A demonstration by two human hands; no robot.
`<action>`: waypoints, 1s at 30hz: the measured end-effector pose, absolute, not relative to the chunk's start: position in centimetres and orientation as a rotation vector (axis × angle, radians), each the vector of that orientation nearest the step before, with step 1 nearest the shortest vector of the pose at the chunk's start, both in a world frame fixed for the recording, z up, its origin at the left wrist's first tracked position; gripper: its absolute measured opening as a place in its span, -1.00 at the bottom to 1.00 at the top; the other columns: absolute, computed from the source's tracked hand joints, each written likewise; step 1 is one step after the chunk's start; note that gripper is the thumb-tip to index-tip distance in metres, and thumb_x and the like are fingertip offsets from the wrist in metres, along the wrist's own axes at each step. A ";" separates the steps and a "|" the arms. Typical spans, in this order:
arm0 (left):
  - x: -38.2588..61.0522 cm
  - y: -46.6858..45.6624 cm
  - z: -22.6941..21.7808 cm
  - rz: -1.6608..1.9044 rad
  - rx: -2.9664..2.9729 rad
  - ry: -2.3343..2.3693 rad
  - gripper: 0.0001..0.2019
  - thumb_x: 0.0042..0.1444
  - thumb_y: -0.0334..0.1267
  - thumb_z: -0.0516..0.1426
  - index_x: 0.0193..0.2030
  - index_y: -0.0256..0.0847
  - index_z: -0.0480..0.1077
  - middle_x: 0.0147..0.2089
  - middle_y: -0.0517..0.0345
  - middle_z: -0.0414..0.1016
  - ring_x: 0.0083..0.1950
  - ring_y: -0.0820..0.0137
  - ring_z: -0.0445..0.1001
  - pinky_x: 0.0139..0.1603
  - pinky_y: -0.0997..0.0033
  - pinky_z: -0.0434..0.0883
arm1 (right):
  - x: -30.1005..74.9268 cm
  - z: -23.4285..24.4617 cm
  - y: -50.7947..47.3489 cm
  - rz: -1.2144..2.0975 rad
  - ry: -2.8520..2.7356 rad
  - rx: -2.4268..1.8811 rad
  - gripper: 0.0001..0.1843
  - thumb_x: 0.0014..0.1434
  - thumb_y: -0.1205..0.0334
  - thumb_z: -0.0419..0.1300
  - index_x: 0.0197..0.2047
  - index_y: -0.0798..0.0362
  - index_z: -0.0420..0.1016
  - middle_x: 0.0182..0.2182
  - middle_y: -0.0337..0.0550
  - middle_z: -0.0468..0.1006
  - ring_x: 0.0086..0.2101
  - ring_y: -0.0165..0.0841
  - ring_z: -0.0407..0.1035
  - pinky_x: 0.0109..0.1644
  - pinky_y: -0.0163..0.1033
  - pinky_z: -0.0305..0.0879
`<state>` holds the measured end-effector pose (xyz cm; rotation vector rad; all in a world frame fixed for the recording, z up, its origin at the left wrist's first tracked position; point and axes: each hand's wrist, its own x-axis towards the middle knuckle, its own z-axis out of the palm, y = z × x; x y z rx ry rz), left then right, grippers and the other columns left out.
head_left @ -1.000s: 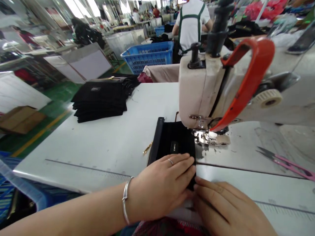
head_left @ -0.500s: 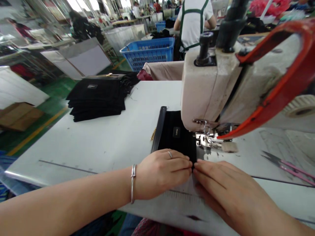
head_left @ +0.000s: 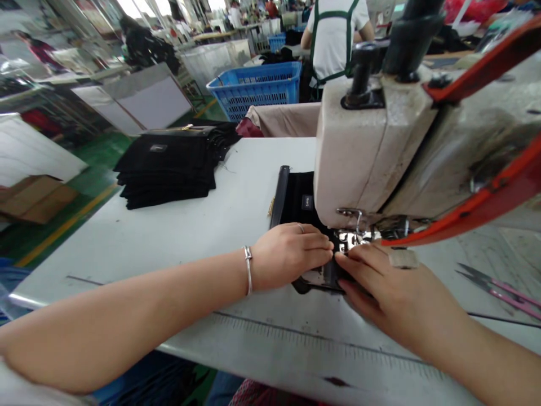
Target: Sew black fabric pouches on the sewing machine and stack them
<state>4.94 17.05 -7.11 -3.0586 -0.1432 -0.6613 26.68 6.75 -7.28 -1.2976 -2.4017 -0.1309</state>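
Note:
A black fabric pouch piece (head_left: pixel 296 197) lies under the head of a sewing machine (head_left: pixel 359 163). It has a dark smooth strip with a gold zip pull along its left edge and a small label on its face. My left hand (head_left: pixel 291 254), with a ring and a silver bangle, presses on the pouch piece, fingers together, thumb hidden. My right hand (head_left: pixel 389 287) grips the near right edge of the piece, its fingertips close to the metal presser foot (head_left: pixel 347 241). The two hands' fingertips almost meet. The machine head hides the piece's far right part.
A stack of black pouch pieces (head_left: pixel 169 163) stands at the table's far left. Pink-handled thread snips (head_left: pixel 502 290) lie to the right. An orange-red guard (head_left: pixel 477 208) runs along the machine. Beyond are a blue basket (head_left: pixel 257 90) and a person (head_left: pixel 333 39) facing away.
The pouch piece has slid away from me under the machine, its near end now showing. Both hands have moved forward with it, the right one closer to the presser foot.

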 end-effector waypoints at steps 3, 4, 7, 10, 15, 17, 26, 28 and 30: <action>5.4 18.0 -7.5 -0.650 -3.042 -0.201 -0.75 0.41 -0.36 0.00 -0.10 -0.27 0.52 -0.05 0.08 0.63 0.00 0.41 0.57 0.14 0.41 0.52 | 26.8 -7.6 7.1 -0.134 -2.376 -1.326 -0.67 0.32 0.28 0.08 0.11 0.17 0.44 -0.06 0.06 0.58 -0.15 -0.08 0.50 -0.15 0.02 0.46; 5.5 18.3 -7.7 -0.655 -3.032 -0.221 -0.75 0.41 -0.36 0.00 -0.11 -0.27 0.52 -0.06 0.08 0.63 0.00 0.41 0.57 0.14 0.41 0.51 | 26.9 -7.7 7.2 -0.135 -2.361 -1.333 -0.66 0.32 0.28 0.08 0.12 0.15 0.43 -0.04 0.05 0.58 -0.14 -0.08 0.50 -0.13 0.03 0.46; 5.8 18.8 -8.2 -0.696 -3.012 -0.266 -0.78 0.40 -0.36 0.03 -0.12 -0.26 0.53 -0.05 0.07 0.62 0.04 0.42 0.56 0.19 0.40 0.49 | 26.9 -8.0 7.4 -0.130 -2.332 -1.331 -0.70 0.32 0.28 0.10 0.09 0.14 0.45 -0.03 0.04 0.58 -0.12 -0.08 0.49 -0.10 0.04 0.46; 5.9 18.9 -8.3 -0.719 -3.012 -0.292 -0.80 0.39 -0.35 0.06 -0.12 -0.25 0.53 -0.02 0.07 0.61 0.06 0.41 0.55 0.21 0.39 0.47 | 26.9 -8.1 7.4 -0.073 -2.330 -1.326 -0.73 0.32 0.30 0.10 0.05 0.14 0.46 -0.05 0.02 0.59 -0.11 -0.08 0.49 -0.07 0.05 0.46; 5.9 19.0 -8.3 -0.740 -3.004 -0.254 -0.76 0.41 -0.37 0.01 -0.12 -0.28 0.53 -0.04 0.06 0.62 0.05 0.43 0.56 0.20 0.40 0.47 | 27.1 -8.1 7.4 -0.050 -2.328 -1.292 -0.73 0.32 0.32 0.11 0.06 0.14 0.45 -0.04 0.02 0.58 -0.09 -0.08 0.48 -0.05 0.06 0.46; 6.0 19.1 -8.2 -0.762 -3.002 -0.238 -0.75 0.41 -0.37 0.01 -0.14 -0.28 0.53 -0.08 0.08 0.63 0.02 0.44 0.57 0.17 0.43 0.49 | 27.1 -8.1 7.4 -0.058 -2.331 -1.298 -0.73 0.31 0.32 0.11 0.06 0.14 0.45 -0.04 0.02 0.58 -0.10 -0.08 0.49 -0.06 0.06 0.46; 6.0 19.2 -7.9 -0.726 -3.014 -0.194 -0.74 0.41 -0.38 0.00 -0.18 -0.29 0.52 -0.16 0.11 0.63 -0.03 0.43 0.58 0.17 0.42 0.48 | 26.9 -8.2 7.4 -0.121 -2.355 -1.350 -0.73 0.34 0.27 0.08 0.03 0.14 0.50 -0.08 0.05 0.59 -0.15 -0.11 0.50 -0.11 0.01 0.44; 6.0 19.1 -7.8 -0.659 -3.020 -0.244 -0.74 0.41 -0.38 0.00 -0.17 -0.27 0.53 -0.17 0.13 0.63 -0.03 0.43 0.58 0.16 0.41 0.48 | 26.9 -8.3 7.4 -0.125 -2.359 -1.358 -0.72 0.35 0.27 0.08 0.03 0.14 0.51 -0.09 0.05 0.59 -0.15 -0.11 0.50 -0.11 0.00 0.44; 6.1 19.1 -7.8 -0.607 -3.030 -0.306 -0.74 0.40 -0.39 0.00 -0.15 -0.25 0.53 -0.17 0.13 0.63 -0.02 0.43 0.57 0.16 0.41 0.48 | 26.9 -8.3 7.4 -0.112 -2.364 -1.368 -0.71 0.35 0.26 0.08 0.04 0.14 0.51 -0.10 0.05 0.58 -0.14 -0.11 0.49 -0.09 0.00 0.43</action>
